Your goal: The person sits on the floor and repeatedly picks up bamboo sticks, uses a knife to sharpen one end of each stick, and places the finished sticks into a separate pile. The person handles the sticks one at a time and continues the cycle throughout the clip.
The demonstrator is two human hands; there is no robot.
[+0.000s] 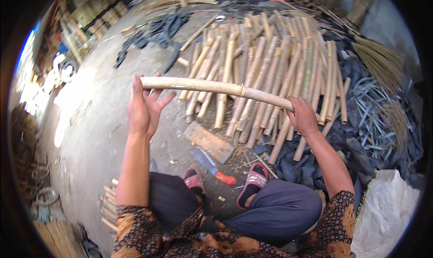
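Note:
A pale bamboo pole (198,84) with a raised joint right of its middle is held crosswise above the floor, its right end lower. My right hand (303,116) is closed around that right end. At the left end, my left hand (145,106) stands upright with its palm side against the pole's tip and its fingers spread, not wrapped round it. Below the pole lies a broad pile of cut bamboo poles (261,77). Near my feet are a flat wooden board (209,141) and a wide-bladed tool with an orange-red handle (224,177).
Dark cloth scraps and pale blue strips (379,113) lie at the right, beside a straw broom (379,59). A white sack (383,213) sits at the lower right. More short sticks (109,206) lie by my left side. Dark cloth (155,32) is on the floor ahead.

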